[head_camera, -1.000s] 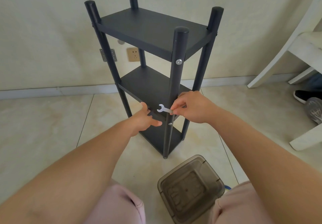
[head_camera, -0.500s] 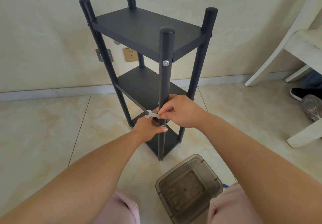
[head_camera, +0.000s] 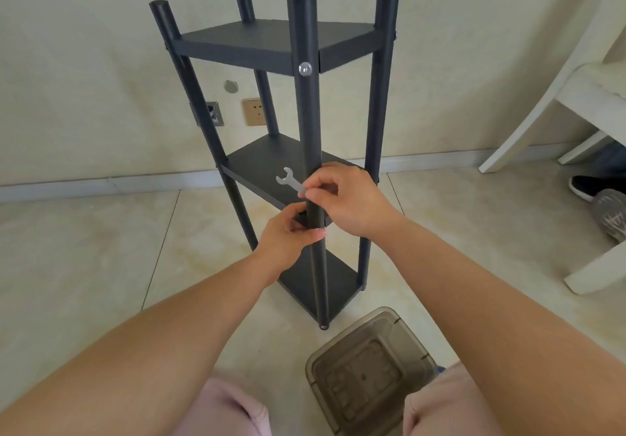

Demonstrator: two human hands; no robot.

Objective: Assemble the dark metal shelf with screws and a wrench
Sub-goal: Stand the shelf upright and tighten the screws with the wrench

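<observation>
The dark metal shelf (head_camera: pixel 271 46) stands upright on the floor, three boards between four round posts. A silver screw head (head_camera: pixel 305 69) shows on the near post (head_camera: pixel 306 124) at the top board. My right hand (head_camera: pixel 352 203) pinches one end of a small flat silver wrench (head_camera: pixel 290 183), whose open jaw points up and left, just left of the near post at the middle board. My left hand (head_camera: pixel 288 235) grips the near post just below the middle board, thumb across the front. The joint behind my fingers is hidden.
A translucent brown plastic bin (head_camera: pixel 369 371) sits on the tiled floor just in front of the shelf, between my knees. A white chair (head_camera: pixel 576 96) stands at the right, with shoes (head_camera: pixel 606 205) beneath it. The wall with a socket (head_camera: pixel 254 112) is close behind.
The shelf has turned so the near post now faces me squarely. My right hand lifted the wrench away from the post, jaw now pointing up-left. My left hand stays gripping the post.
</observation>
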